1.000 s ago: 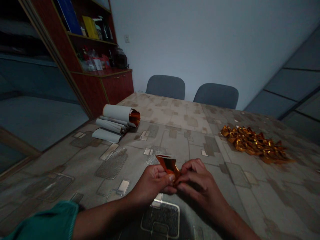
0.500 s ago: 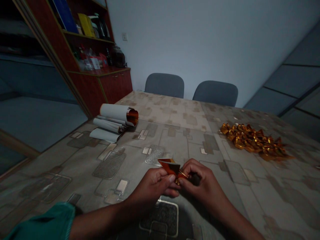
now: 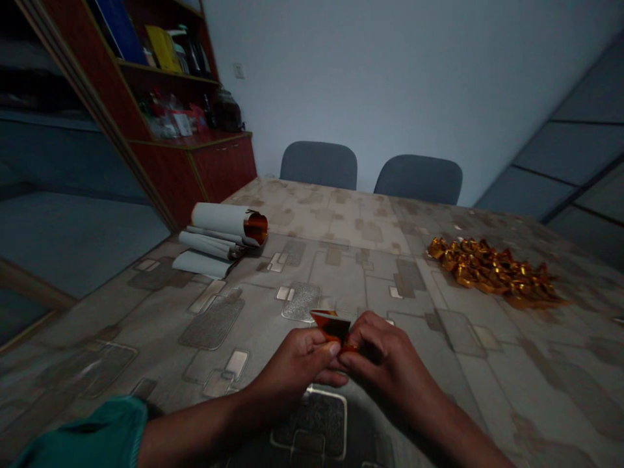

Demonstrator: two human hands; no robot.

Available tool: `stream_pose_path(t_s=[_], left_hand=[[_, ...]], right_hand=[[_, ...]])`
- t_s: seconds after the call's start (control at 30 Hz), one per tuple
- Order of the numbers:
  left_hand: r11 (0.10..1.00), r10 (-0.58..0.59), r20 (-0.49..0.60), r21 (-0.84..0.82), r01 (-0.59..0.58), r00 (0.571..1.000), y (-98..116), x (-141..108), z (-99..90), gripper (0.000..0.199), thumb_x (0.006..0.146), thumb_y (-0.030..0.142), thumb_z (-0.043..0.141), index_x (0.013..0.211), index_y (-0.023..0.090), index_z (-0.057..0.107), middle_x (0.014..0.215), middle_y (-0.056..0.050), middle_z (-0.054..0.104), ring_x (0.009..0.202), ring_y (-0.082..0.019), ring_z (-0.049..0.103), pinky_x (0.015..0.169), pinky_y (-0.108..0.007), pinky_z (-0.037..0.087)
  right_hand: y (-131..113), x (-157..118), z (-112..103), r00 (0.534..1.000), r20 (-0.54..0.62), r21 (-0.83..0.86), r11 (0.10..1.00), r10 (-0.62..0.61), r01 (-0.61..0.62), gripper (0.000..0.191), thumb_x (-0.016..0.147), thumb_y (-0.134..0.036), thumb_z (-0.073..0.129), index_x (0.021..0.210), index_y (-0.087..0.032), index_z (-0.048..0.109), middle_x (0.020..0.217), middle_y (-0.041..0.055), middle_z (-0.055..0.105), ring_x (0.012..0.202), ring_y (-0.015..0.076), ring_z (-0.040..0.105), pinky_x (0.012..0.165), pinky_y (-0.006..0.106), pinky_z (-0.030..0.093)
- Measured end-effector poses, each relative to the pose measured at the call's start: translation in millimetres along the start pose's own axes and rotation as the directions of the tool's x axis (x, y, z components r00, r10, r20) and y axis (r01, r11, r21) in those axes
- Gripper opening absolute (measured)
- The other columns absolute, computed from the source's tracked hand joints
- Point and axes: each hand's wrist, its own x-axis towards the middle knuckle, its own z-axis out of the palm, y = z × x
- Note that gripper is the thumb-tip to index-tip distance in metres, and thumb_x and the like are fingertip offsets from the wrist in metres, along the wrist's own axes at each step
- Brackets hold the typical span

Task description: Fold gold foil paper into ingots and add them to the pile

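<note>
Above the near part of the table, a small folded piece of gold foil paper (image 3: 332,326) is held between both hands. My left hand (image 3: 308,354) pinches it from the left, thumb on the near side. From the right, my right hand (image 3: 383,351) grips the other end, thumb and fingertips pressed together on it and partly hiding it. One pointed flap with a pale edge stands up above the left thumb. Farther right on the table lies a cluster of several folded gold foil pieces (image 3: 492,270). On the left are rolled and curled sheets (image 3: 221,221), pale outside and gold inside.
A patterned cloth covers the table (image 3: 336,214). Two grey chairs (image 3: 319,164) stand at its far side by the wall. To the back left is a red-brown cabinet (image 3: 224,166) with objects on its shelves.
My right hand has shifted slightly left, closer to my left hand, and its fingers now cover more of the foil's right end. The view has moved a little.
</note>
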Motion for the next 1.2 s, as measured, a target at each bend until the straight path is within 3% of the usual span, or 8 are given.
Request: stream_pose_path(t_s=[0.13,0.23,0.37,0.5,0.6,0.77,0.9,1.2], left_hand=[[1.0,-0.007,0.001,-0.014,0.007,1.0,-0.7,1.4,-0.2,0.05,0.072,0.058,0.081,0.088,0.011,0.072,0.085,-0.01,0.075,0.078,-0.018,0.071,0.073,-0.027,0.056],[0.999,0.008,-0.043,-0.043,-0.009,0.999,1.2,0.6,1.5,0.048,0.073,0.056,0.08,0.087,0.01,0.073,0.084,-0.01,0.076,0.078,-0.019,0.071,0.075,-0.028,0.056],[0.992,0.019,-0.085,-0.125,-0.029,0.996,3.3,-2.1,3.4,0.046,0.074,0.052,0.082,0.09,0.01,0.074,0.094,-0.013,0.075,0.09,-0.024,0.071,0.083,-0.034,0.056],[0.984,0.033,-0.067,-0.175,-0.044,0.997,3.5,-3.8,3.2,0.042,0.074,0.051,0.082,0.089,0.012,0.075,0.104,-0.013,0.073,0.102,-0.026,0.067,0.091,-0.039,0.054],[0.989,0.043,-0.077,-0.135,-0.053,0.996,2.8,-3.2,1.9,0.041,0.073,0.052,0.083,0.084,0.013,0.074,0.095,-0.009,0.072,0.094,-0.022,0.066,0.09,-0.035,0.053],[0.991,0.071,-0.145,-0.099,-0.086,0.987,2.6,0.3,-0.5,0.044,0.069,0.053,0.086,0.077,0.013,0.07,0.07,-0.001,0.064,0.068,-0.012,0.058,0.071,-0.025,0.049],[0.987,0.08,-0.131,-0.131,-0.097,0.988,3.7,1.2,-2.7,0.044,0.068,0.044,0.089,0.093,0.015,0.067,0.076,0.0,0.066,0.065,-0.011,0.06,0.067,-0.025,0.05],[0.994,0.061,-0.074,-0.087,-0.067,0.995,4.3,0.2,-4.9,0.041,0.067,0.042,0.09,0.087,0.01,0.073,0.076,-0.004,0.071,0.066,-0.011,0.064,0.066,-0.022,0.052]], right_hand=[[0.4,0.4,1.3,1.0,0.001,-0.011,1.0,-0.023,0.023,0.021,0.087,-0.016,0.067,0.069,-0.02,0.057,0.075,0.0004,0.058,0.071,0.0166,0.056,0.063,0.028,0.037],[-1.2,0.8,0.6,1.0,-0.029,0.069,0.998,0.002,0.0,0.021,0.088,-0.024,0.067,0.07,-0.02,0.057,0.075,0.001,0.057,0.071,0.0176,0.056,0.064,0.03,0.038],[-5.0,0.9,-1.6,0.996,-0.065,0.227,0.973,0.067,-0.05,0.021,0.093,-0.035,0.059,0.078,-0.021,0.062,0.077,0.0018,0.059,0.071,0.0189,0.055,0.063,0.031,0.039],[-5.6,1.9,-0.6,0.992,-0.121,0.189,0.982,0.034,-0.011,0.019,0.091,-0.027,0.061,0.073,-0.021,0.058,0.077,0.001,0.059,0.073,0.0178,0.057,0.066,0.031,0.041],[-5.0,2.1,0.5,0.992,-0.128,0.118,0.993,0.009,0.006,0.021,0.09,-0.024,0.06,0.069,-0.021,0.055,0.073,0.0002,0.058,0.069,0.0165,0.056,0.064,0.03,0.04],[-6.2,0.1,-0.4,0.993,-0.076,0.193,0.978,0.094,-0.078,0.02,0.09,-0.03,0.059,0.073,-0.021,0.061,0.066,-0.0009,0.061,0.059,0.0146,0.052,0.057,0.029,0.037],[-7.8,-0.7,-0.8,0.993,-0.087,0.18,0.982,0.081,-0.065,0.017,0.088,-0.029,0.061,0.073,-0.021,0.063,0.066,-0.0005,0.063,0.061,0.0149,0.054,0.058,0.029,0.038],[-6.3,-0.1,2.1,0.996,-0.057,0.089,0.994,0.073,-0.068,0.019,0.089,-0.024,0.057,0.071,-0.02,0.061,0.064,-0.0016,0.059,0.059,0.0135,0.052,0.056,0.027,0.036]])
